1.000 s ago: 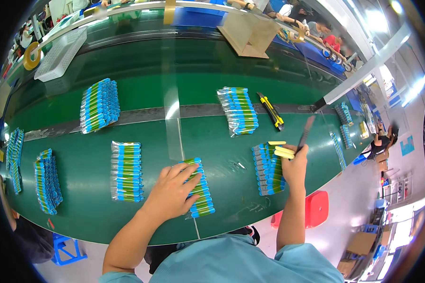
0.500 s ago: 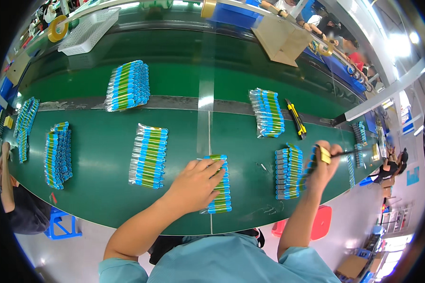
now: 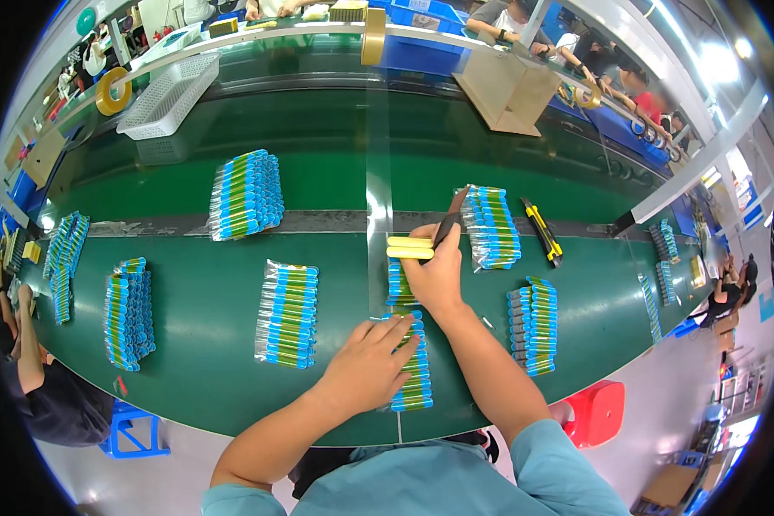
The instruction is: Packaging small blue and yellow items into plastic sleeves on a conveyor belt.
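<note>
My left hand (image 3: 365, 365) lies with fingers spread on a row of overlapping blue, green and clear sachets (image 3: 415, 378) at the near middle of the green table. Just beyond it, my right hand (image 3: 439, 273) is closed around a dark, pointed tool with two yellow bars (image 3: 410, 248); its exact kind does not show. The dark tip points away from me, to the right. Below this hand shows another short row of the same sachets (image 3: 401, 285), partly hidden by the fingers; whether it is gripped or lying there I cannot tell.
More sachet piles stand on the table (image 3: 206, 344): a left pile (image 3: 129, 314), one left of centre (image 3: 286, 314), a far one (image 3: 246, 196), and right piles (image 3: 492, 228) (image 3: 533, 327). A yellow-black cutter (image 3: 542, 232) lies at the right. A white basket (image 3: 170, 95) stands far left.
My right hand has moved left from the right-hand pile to the middle, carrying the dark and yellow tool. My left hand stays on the sachets. The view has shifted slightly.
</note>
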Demonstrator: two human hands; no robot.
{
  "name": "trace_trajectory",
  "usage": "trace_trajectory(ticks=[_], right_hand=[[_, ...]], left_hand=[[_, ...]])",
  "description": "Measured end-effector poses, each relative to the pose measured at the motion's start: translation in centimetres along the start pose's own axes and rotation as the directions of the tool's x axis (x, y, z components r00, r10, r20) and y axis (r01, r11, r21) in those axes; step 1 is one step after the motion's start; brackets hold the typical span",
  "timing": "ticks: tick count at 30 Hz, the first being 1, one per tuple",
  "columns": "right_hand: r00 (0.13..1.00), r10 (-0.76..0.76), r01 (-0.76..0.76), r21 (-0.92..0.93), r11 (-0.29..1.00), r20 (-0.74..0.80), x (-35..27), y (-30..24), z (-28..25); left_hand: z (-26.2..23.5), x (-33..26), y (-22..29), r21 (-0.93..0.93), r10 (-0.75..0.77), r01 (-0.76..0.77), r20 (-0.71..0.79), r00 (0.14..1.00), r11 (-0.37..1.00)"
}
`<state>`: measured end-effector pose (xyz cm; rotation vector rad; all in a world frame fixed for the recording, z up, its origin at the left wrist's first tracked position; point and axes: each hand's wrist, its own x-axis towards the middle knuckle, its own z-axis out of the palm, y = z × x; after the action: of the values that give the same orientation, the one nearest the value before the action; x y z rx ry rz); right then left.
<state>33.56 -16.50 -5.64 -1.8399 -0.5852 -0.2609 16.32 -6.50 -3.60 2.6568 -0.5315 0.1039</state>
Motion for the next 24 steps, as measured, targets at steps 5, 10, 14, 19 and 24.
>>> trace_trajectory(ticks=[5,10,14,19,24], right_hand=[[0.999,0.002,-0.002,0.016,1.000,0.034,-0.1,-0.2,-0.1],[0.999,0.025,-0.025,0.019,0.999,0.032,0.0,0.2,0.4],[0.999,0.017,-0.018,0.034,0.999,0.029,0.0,0.8,0.5],[1.000,-0.002,0.001,0.029,1.000,0.011,-0.2,1.2,0.5],[1.000,-0.014,0.012,0.066,0.998,0.025,-0.1,1.6,0.1]], left_hand=[[-0.5,0.2,0.0,-0.019,-0.001,0.002,0.029,1.000,1.000],[-0.7,0.4,0.0,-0.008,-0.010,0.011,0.041,0.999,1.000],[-0.7,0.5,0.1,-0.012,-0.007,0.007,0.049,0.999,1.000],[-1.5,0.7,0.2,-0.003,-0.019,0.019,0.059,0.998,1.000],[-1.6,0.7,-0.4,-0.048,0.004,-0.002,0.037,0.999,0.999]])
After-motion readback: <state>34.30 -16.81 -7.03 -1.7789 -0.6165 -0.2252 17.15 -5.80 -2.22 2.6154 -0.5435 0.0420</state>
